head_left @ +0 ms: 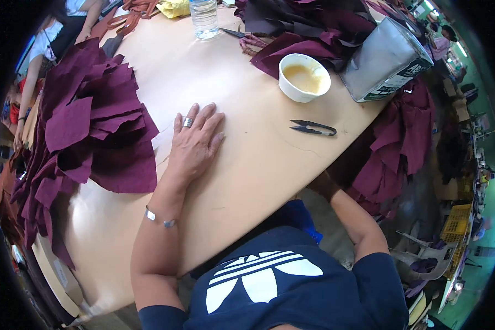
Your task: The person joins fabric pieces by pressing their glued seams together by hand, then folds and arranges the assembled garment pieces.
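My left hand (196, 142) lies flat on the tan table (236, 165), its fingers slightly spread and nothing in them; a ring and a bracelet are on it. Close to its left is a fanned pile of maroon fabric or leather pieces (99, 126). My right hand (324, 185) is at the table's near right edge, low beside hanging maroon pieces (393, 157), and its fingers are hidden in shadow. Between the hands, farther up the table, rest black thread snips (313, 128). Behind them stands a white tub (301, 91) of yellowish paste.
A dented metal can (385, 60) stands at the table's right edge. Dark and maroon pieces (313, 27) are heaped at the back, near a water bottle (204, 19) and pointed blades (232, 33). Other people's arms (30, 91) show at the upper left. A yellow crate (456, 228) is at right.
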The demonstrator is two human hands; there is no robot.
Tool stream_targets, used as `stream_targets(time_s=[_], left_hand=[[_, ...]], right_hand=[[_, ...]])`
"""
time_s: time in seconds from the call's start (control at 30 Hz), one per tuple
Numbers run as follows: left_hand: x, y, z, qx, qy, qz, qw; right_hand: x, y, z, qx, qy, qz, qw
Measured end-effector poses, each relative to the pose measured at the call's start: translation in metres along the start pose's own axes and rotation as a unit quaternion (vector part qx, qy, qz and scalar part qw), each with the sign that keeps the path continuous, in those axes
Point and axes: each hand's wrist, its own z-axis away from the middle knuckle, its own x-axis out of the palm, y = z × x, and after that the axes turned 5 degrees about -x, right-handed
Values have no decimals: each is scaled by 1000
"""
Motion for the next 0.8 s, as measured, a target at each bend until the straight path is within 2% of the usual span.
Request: stream_targets(time_s=[0.1,0.2,0.23,0.33,0.37,0.47,0.57,0.67,0.8], left_hand=[[1,1,0,2,-1,-4,1000],[3,-2,-2,5,-2,-11,1000],[4,-3,-2,6,-1,-15,1000],[4,-2,-1,4,-3,-19,1000],[4,-3,-1,6,0,-19,1000],[6,-4,-1,8,2,-22,1000],[5,-3,-1,7,1,-25,1000],[3,-3,-1,6,-1,-28,1000],[4,-3,-2,10,0,-29,1000]], right_hand=[[-43,-12,5,15,-48,78,996],[-87,-14,9,24,-99,27,994],[-82,-8,20,-18,-3,20,1000],[-141,-24,12,10,-58,-14,998],[-160,-32,9,6,-94,20,995],[-174,-37,19,-15,-83,-5,996],[-174,-40,23,-46,-25,-4,999],[-181,-45,25,-63,-35,-46,996],[-200,-47,23,-16,-45,-154,987]])
